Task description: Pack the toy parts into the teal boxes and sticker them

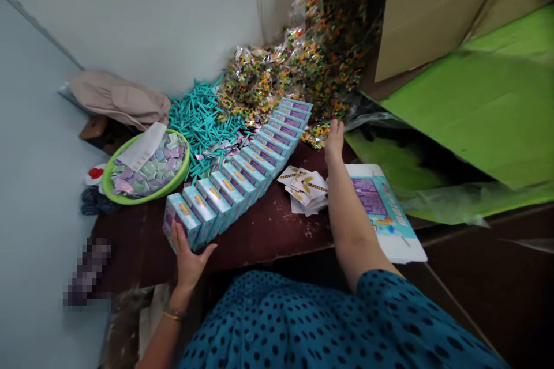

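A slanting row of light-blue and purple boxes [236,181] runs from the near left up to the back right. My left hand [188,259] rests its fingers against the box at the near end, thumb spread apart to the right. My right hand [334,139] reaches out past the row's far end, its fingers stretched beside a clear bag of small orange, green and yellow pieces [317,135]. Whether those fingertips touch the bag cannot be made out. Below my right wrist, a loose pile of white printed cards [305,187] lies on the dark red table [277,228].
A green basin [147,199] holds many small sachets and a paper slip. Teal sticks [201,121] are heaped behind the row. More clear bags [298,63] pile against the wall. Flattened printed cartons [389,213] lie at right, below green sheets [485,109] and a large cardboard box [437,6].
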`<action>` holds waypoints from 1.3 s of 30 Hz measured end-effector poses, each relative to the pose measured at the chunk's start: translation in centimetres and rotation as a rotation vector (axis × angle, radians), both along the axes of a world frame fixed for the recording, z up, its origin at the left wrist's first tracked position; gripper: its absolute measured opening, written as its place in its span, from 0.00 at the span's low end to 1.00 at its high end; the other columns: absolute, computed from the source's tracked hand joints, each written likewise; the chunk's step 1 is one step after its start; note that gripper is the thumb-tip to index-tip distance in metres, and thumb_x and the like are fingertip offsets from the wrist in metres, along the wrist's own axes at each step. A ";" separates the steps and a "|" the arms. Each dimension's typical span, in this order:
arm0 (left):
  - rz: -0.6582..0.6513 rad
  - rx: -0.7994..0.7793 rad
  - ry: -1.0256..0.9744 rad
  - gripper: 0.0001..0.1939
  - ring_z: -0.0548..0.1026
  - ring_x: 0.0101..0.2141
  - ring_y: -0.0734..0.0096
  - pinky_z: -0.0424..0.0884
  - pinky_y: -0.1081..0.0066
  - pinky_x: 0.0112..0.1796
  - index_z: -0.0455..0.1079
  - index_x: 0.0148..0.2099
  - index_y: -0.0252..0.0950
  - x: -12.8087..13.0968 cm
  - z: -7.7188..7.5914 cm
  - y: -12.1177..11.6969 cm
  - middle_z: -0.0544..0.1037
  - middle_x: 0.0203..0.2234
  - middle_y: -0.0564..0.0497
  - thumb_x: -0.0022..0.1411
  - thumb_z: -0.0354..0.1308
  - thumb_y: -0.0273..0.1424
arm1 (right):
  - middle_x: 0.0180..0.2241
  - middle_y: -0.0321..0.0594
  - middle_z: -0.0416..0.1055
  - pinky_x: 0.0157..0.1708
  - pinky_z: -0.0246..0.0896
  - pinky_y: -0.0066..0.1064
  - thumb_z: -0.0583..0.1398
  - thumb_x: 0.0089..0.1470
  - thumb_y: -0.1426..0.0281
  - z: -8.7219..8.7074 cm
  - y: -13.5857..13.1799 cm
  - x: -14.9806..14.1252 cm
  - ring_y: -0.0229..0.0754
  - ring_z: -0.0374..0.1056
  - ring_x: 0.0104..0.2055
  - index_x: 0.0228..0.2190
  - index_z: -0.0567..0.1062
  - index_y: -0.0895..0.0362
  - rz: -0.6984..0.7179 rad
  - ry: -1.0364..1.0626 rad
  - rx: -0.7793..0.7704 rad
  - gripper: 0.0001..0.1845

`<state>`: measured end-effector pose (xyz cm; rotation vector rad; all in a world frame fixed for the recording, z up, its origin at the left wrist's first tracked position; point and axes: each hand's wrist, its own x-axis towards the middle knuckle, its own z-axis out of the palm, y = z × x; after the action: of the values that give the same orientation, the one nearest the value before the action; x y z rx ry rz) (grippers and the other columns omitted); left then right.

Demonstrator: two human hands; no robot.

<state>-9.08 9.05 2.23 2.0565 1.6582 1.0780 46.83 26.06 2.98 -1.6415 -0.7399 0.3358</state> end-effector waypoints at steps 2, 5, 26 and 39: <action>-0.001 0.032 0.003 0.63 0.40 0.74 0.40 0.42 0.40 0.69 0.37 0.77 0.38 -0.3 -1.2 -0.4 0.42 0.75 0.31 0.53 0.74 0.42 | 0.68 0.54 0.58 0.70 0.48 0.53 0.45 0.64 0.41 -0.5 -0.8 -0.3 0.53 0.54 0.72 0.67 0.61 0.58 -0.039 0.020 -0.041 0.44; 0.007 0.061 0.018 0.61 0.42 0.74 0.42 0.45 0.42 0.69 0.38 0.77 0.39 -1.1 -1.3 -0.6 0.41 0.75 0.32 0.55 0.73 0.42 | 0.66 0.56 0.62 0.68 0.53 0.52 0.47 0.63 0.42 -0.8 -1.3 -1.6 0.54 0.59 0.69 0.65 0.65 0.59 -0.025 0.039 -0.093 0.43; 0.720 0.073 -0.059 0.16 0.73 0.58 0.58 0.69 0.57 0.60 0.74 0.56 0.35 -19.4 -2.6 -1.1 0.75 0.57 0.39 0.69 0.55 0.32 | 0.33 0.51 0.82 0.37 0.72 0.37 0.57 0.64 0.48 -10.1 -25.4 -20.8 0.49 0.78 0.33 0.35 0.83 0.61 0.699 -0.538 -0.057 0.29; 0.559 -0.026 0.073 0.19 0.73 0.52 0.45 0.65 0.55 0.53 0.75 0.41 0.22 -12.8 7.9 27.1 0.76 0.49 0.24 0.62 0.67 0.38 | 0.38 0.50 0.83 0.38 0.76 0.37 0.57 0.64 0.49 -12.0 -25.7 -22.2 0.51 0.80 0.36 0.38 0.84 0.58 0.706 -0.590 -0.115 0.27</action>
<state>-21.85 36.16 10.17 1.6653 2.3499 1.1325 24.59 0.31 -9.03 -1.5481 -1.7844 0.3932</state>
